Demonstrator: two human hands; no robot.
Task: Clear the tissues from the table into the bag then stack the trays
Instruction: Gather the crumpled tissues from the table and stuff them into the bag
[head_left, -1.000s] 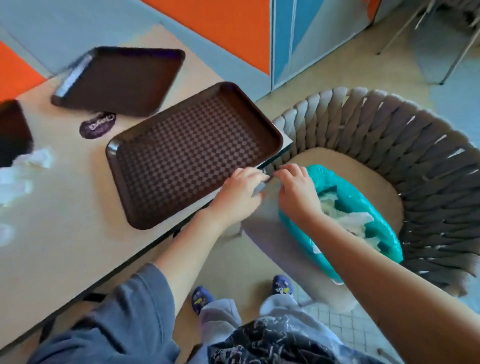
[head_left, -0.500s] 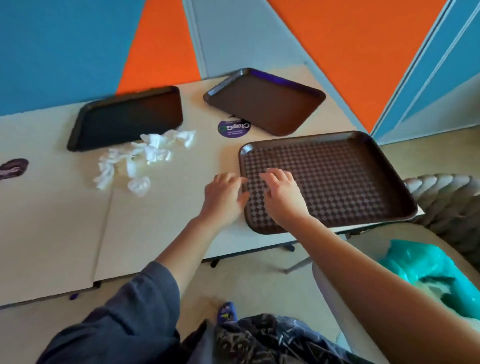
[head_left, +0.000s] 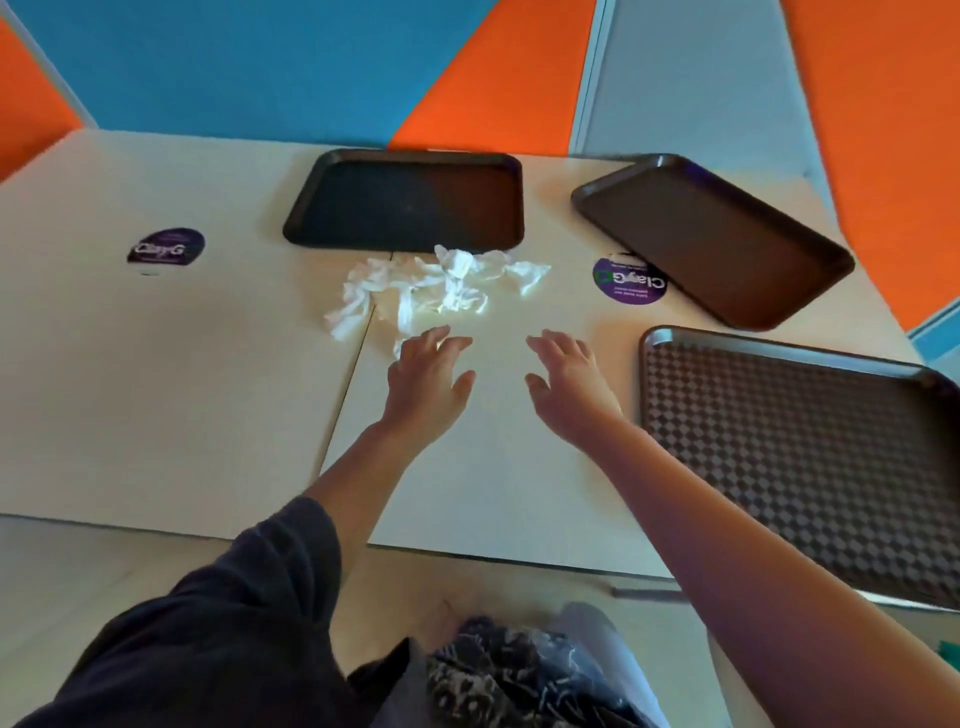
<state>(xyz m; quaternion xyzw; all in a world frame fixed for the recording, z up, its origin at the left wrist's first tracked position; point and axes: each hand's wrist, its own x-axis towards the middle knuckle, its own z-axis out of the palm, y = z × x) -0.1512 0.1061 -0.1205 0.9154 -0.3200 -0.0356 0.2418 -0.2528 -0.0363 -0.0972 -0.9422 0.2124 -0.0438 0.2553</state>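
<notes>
A heap of crumpled white tissues (head_left: 436, 288) lies on the beige table (head_left: 182, 389), just in front of a dark tray (head_left: 405, 200). A second brown tray (head_left: 711, 239) sits at the back right and a third, checkered tray (head_left: 800, 452) overhangs the table's right front edge. My left hand (head_left: 428, 379) hovers with fingers spread right below the tissues, fingertips at their near edge. My right hand (head_left: 569, 384) is beside it, also spread and empty, left of the checkered tray. The bag is out of view except a teal sliver (head_left: 949, 649) at the far right.
Two round purple stickers (head_left: 166, 247) (head_left: 629, 280) are on the table top. A seam (head_left: 358, 358) runs between two table halves. Orange, blue and grey wall panels (head_left: 260, 62) stand behind the table.
The view swung from the chair and teal bag to the table. Both hands left the bag, passed over the checkered tray's corner and moved left toward the tissues, opening wider.
</notes>
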